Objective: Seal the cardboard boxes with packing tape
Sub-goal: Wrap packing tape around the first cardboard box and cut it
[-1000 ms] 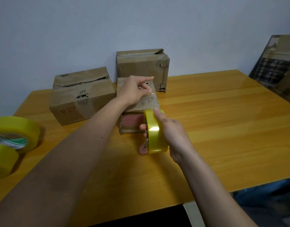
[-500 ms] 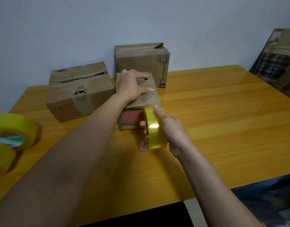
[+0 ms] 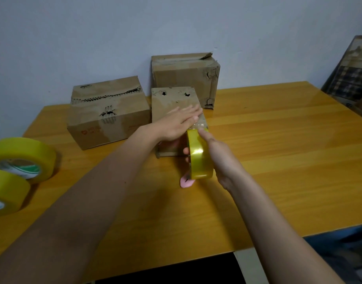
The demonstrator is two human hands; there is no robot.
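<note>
A small cardboard box (image 3: 171, 101) lies in the middle of the wooden table (image 3: 278, 152). My left hand (image 3: 177, 125) presses flat on its top near the front edge, fingers straight. My right hand (image 3: 214, 152) grips a yellow tape roll (image 3: 199, 154) on a pink dispenser (image 3: 186, 182), held upright just in front of the box, index finger along the roll's top. A stretch of clear tape (image 3: 201, 125) runs from the roll onto the box top.
Two more cardboard boxes stand behind: a wide one (image 3: 106, 115) at the left, a taller one (image 3: 186, 74) against the wall. Two spare yellow tape rolls (image 3: 22, 156) (image 3: 6, 193) lie at the table's left edge. A framed panel (image 3: 352, 74) leans at the far right.
My left hand has slid back along the box top toward the front edge and flattened out. The roll in my right hand stayed near the box front.
</note>
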